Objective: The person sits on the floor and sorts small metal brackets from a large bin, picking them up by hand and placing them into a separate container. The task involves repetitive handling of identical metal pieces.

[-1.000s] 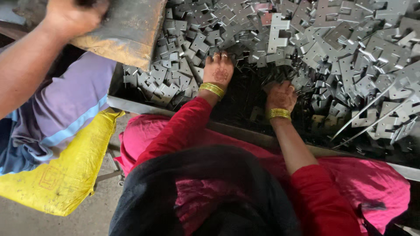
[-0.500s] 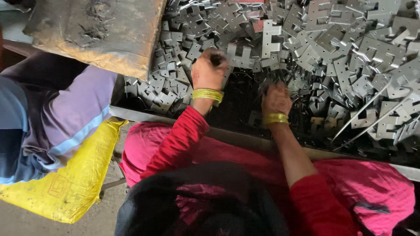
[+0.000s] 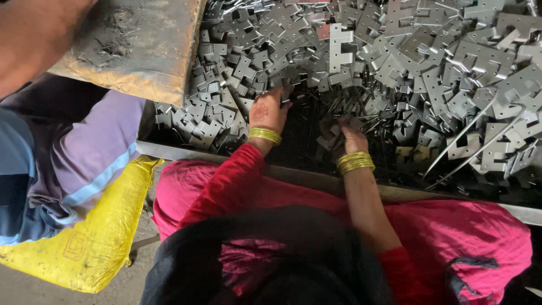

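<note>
While both hands work apart in the metal pieces [image 3: 395, 62], I cannot tell whether either grips one. The left hand [image 3: 270, 113] curls down at the heap's edge; the right hand [image 3: 345, 138] is half buried in a dark hollow. I judge this as picking through the heap; lifting one piece free calls for untangling it from its neighbours and the wires [image 3: 468, 133]. A rusty plate [image 3: 135, 45] juts in at left.

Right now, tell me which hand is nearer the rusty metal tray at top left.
Left. The left hand lies in the metal pieces just right of the rusty tray; the right hand is farther right.
</note>
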